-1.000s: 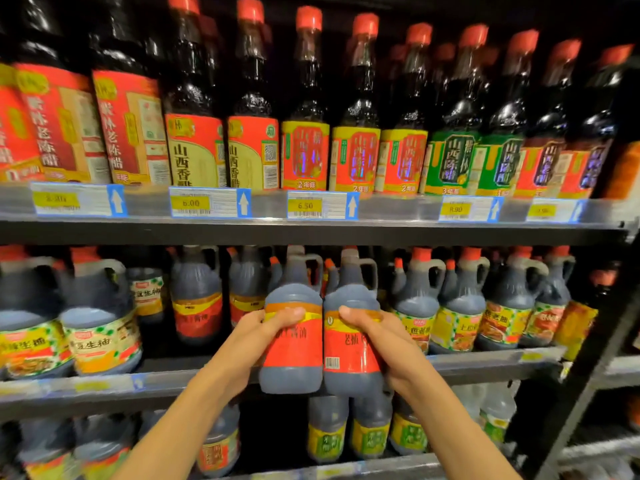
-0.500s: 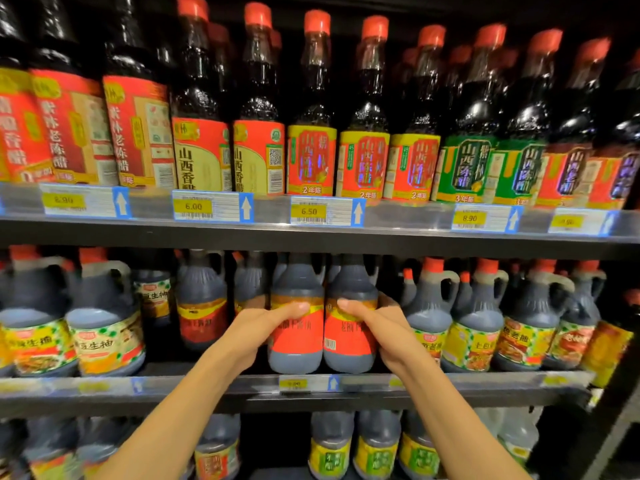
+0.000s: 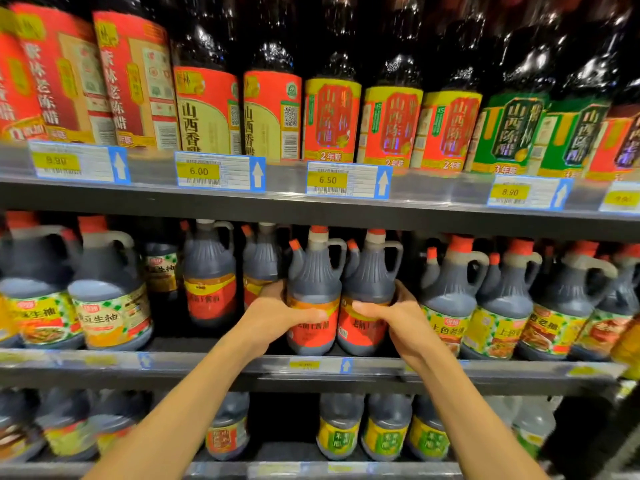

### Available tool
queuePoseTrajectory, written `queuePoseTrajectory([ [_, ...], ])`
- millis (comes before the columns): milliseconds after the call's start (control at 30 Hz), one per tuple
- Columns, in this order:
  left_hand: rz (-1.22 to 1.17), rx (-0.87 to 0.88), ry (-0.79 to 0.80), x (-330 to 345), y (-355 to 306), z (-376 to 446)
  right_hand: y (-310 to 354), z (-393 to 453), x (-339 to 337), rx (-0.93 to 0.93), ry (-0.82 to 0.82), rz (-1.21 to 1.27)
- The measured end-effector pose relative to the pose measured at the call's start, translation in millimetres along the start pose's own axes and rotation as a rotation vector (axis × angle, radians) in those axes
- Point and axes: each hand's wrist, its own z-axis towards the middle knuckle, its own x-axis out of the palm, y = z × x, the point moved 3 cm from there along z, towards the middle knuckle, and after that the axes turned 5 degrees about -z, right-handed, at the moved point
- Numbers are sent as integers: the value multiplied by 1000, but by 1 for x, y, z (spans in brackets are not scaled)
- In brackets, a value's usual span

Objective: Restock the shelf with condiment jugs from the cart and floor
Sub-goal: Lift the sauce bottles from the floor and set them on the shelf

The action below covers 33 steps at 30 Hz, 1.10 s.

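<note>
- Two dark condiment jugs with red-orange labels stood side by side, touching, on the middle shelf [image 3: 381,367], near its front edge and just behind a yellow price tag [image 3: 304,364].
- The left hand [image 3: 273,315] gripped the left jug [image 3: 313,292] from its left side, thumb lying across the front of the label and the other fingers wrapped behind.
- The right hand [image 3: 398,318] gripped the right jug [image 3: 369,289] from its right side, thumb across the label front, fingers curled round the back.
- The hands were apart, the pair of jugs pressed between them; the thumb tips pointed toward each other with a gap between them.
- Both jug bases appeared to sit on the shelf, though the front lip hid the contact.
- Each jug carried an orange cap and a handle on its right side, just under the upper shelf [image 3: 311,209].
- To the right stood a row of yellow-labelled jugs [image 3: 446,306]; the right hand's back lay just beside the nearest one.
- To the left, a red-labelled jug [image 3: 209,282] stood farther back, and beyond it a green-and-yellow-labelled jug [image 3: 110,299] near the front.
- The upper shelf held tall dark bottles [image 3: 332,116] with price tags below them.
- The lower shelf showed more jugs [image 3: 341,427] beneath the forearms.
</note>
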Motion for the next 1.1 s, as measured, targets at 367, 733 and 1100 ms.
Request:
queuePoseTrajectory([
  [367,489,131,-237,6,-17,-41,4,-31,2,-28,-195,-393],
  [733,591,215,-344,13,-11,-41,11,-36,19,-64,-390,-726],
  [1100,574,196,-336,21,-8,-25,8,-20,20,16,-369,-719],
])
